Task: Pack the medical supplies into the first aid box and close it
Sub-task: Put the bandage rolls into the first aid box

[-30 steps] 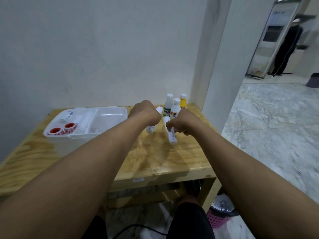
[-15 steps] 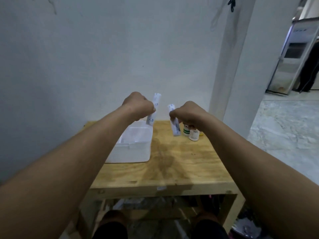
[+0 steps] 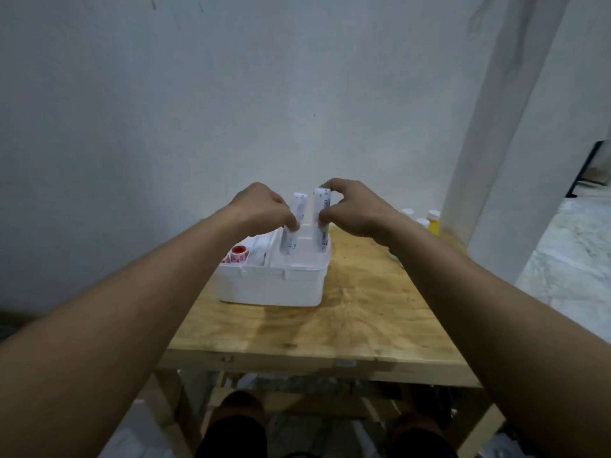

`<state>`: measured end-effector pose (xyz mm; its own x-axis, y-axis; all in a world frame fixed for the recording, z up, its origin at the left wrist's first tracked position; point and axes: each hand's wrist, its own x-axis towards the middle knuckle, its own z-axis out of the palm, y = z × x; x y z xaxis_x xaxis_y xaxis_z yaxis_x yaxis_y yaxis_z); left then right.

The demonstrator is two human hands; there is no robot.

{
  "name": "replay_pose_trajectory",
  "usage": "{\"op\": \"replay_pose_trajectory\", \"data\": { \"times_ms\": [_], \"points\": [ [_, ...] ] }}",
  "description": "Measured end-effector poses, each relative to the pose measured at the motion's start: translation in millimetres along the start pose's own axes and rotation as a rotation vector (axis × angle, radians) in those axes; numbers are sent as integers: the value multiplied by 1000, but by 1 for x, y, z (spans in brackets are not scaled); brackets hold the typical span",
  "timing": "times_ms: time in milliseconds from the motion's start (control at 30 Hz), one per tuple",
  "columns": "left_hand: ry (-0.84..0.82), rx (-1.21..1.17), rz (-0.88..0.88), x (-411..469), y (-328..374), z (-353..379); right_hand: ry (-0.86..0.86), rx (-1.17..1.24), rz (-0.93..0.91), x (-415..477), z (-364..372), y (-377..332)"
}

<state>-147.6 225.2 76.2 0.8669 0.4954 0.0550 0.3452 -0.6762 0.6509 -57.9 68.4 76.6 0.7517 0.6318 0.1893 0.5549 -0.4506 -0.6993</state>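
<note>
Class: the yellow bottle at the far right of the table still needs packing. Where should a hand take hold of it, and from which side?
Judging by its upright pose, grip the yellow bottle around its body below the white cap, coming from the right, its open side; two white-capped bottles crowd its left.

Wooden table [image 3: 357, 325] carries white box [image 3: 271, 289], bottles [image 3: 426, 221].

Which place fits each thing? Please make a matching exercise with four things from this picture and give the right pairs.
Things:
1. left tube
2. right tube
3. red tape roll
4. yellow bottle

Places:
A. on the table, at its far right corner
B. held by the right hand over the box
C. lying in the left compartment of the first aid box
D. held by the left hand over the box

Pairs: 1-D, 2-B, 3-C, 4-A
</note>
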Motion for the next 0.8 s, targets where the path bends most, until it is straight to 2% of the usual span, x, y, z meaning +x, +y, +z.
{"op": "replay_pose_trajectory", "data": {
  "times_ms": [300, 800],
  "points": [
    [-24, 158, 80, 5, -18, 9, -181, -187, 0, 6, 18, 10],
    [-178, 324, 128, 9, -17, 12, -219, -334, -47, 12, 23, 21]
  ]
}}
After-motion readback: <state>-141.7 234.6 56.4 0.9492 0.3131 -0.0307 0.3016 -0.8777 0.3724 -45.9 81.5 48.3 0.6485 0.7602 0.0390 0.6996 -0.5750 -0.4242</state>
